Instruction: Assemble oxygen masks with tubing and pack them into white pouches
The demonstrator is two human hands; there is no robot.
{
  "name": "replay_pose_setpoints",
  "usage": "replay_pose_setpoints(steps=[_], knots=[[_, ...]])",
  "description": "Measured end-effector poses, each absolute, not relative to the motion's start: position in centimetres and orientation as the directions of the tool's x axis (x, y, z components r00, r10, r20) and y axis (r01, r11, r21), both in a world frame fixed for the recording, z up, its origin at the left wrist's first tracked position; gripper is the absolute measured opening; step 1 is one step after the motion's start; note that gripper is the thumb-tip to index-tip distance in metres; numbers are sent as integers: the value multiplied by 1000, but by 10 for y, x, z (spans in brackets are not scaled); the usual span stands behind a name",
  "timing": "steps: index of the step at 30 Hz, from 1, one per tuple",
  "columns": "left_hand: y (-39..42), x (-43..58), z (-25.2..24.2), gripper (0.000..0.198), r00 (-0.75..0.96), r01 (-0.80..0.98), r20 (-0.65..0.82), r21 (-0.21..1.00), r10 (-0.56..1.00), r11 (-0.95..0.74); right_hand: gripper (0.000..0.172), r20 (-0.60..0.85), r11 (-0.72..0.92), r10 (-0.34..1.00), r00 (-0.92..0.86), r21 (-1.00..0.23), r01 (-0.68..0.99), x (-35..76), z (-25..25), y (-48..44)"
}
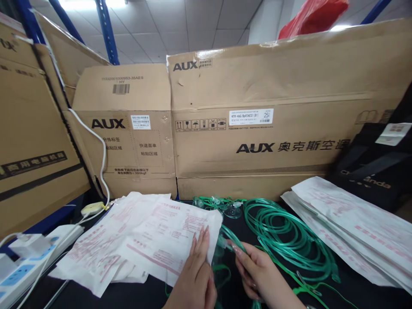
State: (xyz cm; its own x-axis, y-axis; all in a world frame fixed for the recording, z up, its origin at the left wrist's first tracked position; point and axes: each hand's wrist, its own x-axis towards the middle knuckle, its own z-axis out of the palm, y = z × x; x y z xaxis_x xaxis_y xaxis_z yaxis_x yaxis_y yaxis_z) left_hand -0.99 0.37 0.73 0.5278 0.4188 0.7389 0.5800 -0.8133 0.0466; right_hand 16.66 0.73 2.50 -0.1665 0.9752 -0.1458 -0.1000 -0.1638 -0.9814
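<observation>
My left hand (198,266) is at the right edge of a white paper pouch (164,234) with red print. Its fingers lie straight on the printed face, and its thumb side is by the edge, apparently gripping the pouch. To the right, my right hand (257,268) is closed on green tubing (233,235), near a clear plastic connector at the fingertips. Partly hidden between the hands is a clear, soft plastic piece (220,257). Beyond my right hand lies a large coil of green tubing (283,231), with a thin green strap (299,281) in front of it.
More white pouches (93,253) lie at left, and a stack of pouches (350,227) at right. A power strip (41,253) with plugs and white cables runs along the left. Cardboard boxes (206,150) wall the back. A black bag (376,167) stands at right.
</observation>
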Motion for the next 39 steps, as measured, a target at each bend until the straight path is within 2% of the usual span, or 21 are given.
replay_pose_setpoints(steps=[2, 5, 8, 10, 12, 14, 16, 17, 20, 22, 24, 27, 30, 33, 35, 37, 39], knots=[[4, -11, 13, 28, 537, 581, 736, 30, 412, -813, 33, -4, 19, 985, -170, -991, 132, 165, 24, 3], [4, -11, 19, 27, 583, 574, 713, -24, 389, -818, 27, 212, 324, 933, -292, -847, 420, 170, 30, -3], [4, -11, 22, 25, 655, 532, 672, -86, 345, -843, 36, 210, 418, 893, -398, -713, 563, 178, 35, -6], [5, -10, 22, 23, 687, 496, 660, -117, 306, -860, 38, 197, 416, 896, -398, -688, 594, 179, 35, -6], [6, -8, 19, 25, 706, 468, 658, -158, 260, -870, 30, 221, 388, 911, -347, -741, 548, 177, 34, -4], [6, -4, 15, 31, 728, 454, 647, -206, 227, -867, 20, 210, 292, 949, -236, -867, 403, 174, 34, 0], [6, 1, 11, 42, 747, 454, 634, -264, 202, -851, 25, 65, 87, 989, -135, -983, 161, 172, 34, 5], [6, 2, 9, 47, 751, 461, 631, -291, 194, -839, 31, -39, -36, 992, -119, -999, 25, 172, 35, 7], [6, 5, 4, 46, 726, 502, 660, -316, 194, -805, 42, -252, -287, 956, -152, -913, -290, 177, 37, 12], [8, 6, 2, 32, 682, 510, 709, -284, 180, -812, 45, -266, -303, 952, -149, -875, -377, 180, 37, 14], [10, 6, 1, 23, 632, 505, 759, -252, 154, -825, 46, -236, -269, 963, -133, -888, -374, 177, 35, 14], [10, 8, 1, 24, 576, 518, 805, -222, 145, -826, 47, -171, -190, 980, -100, -954, -234, 166, 29, 10], [7, 8, 5, 29, 579, 531, 796, -205, 175, -822, 37, 7, 10, 998, -59, -999, 51, 158, 26, 2], [4, 6, 11, 31, 588, 533, 788, -205, 185, -821, 22, 252, 300, 953, -171, -874, 383, 159, 28, -5], [4, 3, 13, 29, 577, 536, 794, -192, 191, -822, 27, 262, 401, 911, -318, -745, 533, 162, 30, -9], [5, 2, 13, 27, 575, 539, 787, -157, 225, -827, 36, 190, 423, 895, -404, -650, 631, 165, 31, -12], [6, 3, 12, 32, 612, 530, 748, -145, 258, -836, 37, 163, 421, 891, -423, -642, 640, 166, 30, -12]])
